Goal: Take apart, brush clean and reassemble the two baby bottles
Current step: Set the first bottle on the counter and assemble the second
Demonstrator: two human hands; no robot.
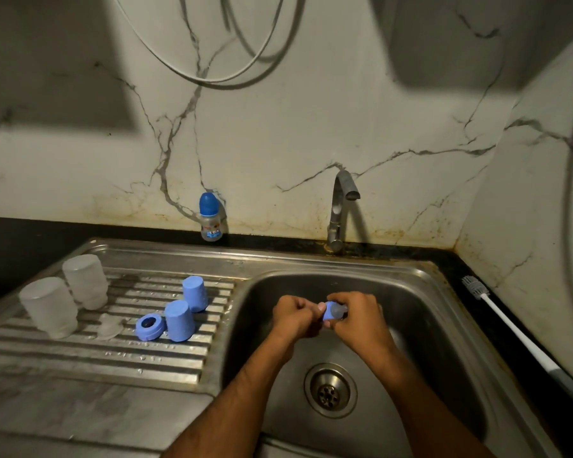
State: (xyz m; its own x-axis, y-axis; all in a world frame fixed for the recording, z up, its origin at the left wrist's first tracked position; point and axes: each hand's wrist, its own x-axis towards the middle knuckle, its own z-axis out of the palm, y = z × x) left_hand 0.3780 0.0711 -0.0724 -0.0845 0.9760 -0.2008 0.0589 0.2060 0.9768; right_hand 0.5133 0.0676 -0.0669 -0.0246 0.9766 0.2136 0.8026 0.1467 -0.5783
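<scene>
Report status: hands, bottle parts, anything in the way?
Left hand and right hand both grip blue collar with teat over sink. Bottles, caps, second collar on drainboard. Nothing in the way.

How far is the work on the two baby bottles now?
Taken apart: two bottle bodies, two caps and one ring lie on the drainboard. In hand: left hand and right hand fit a nipple and ring. Left: reassembling both bottles.

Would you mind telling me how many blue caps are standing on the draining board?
2. One blue cap stands upside down farther back on the draining board; the other blue cap stands nearer, beside the blue ring. None appears hidden.
</scene>
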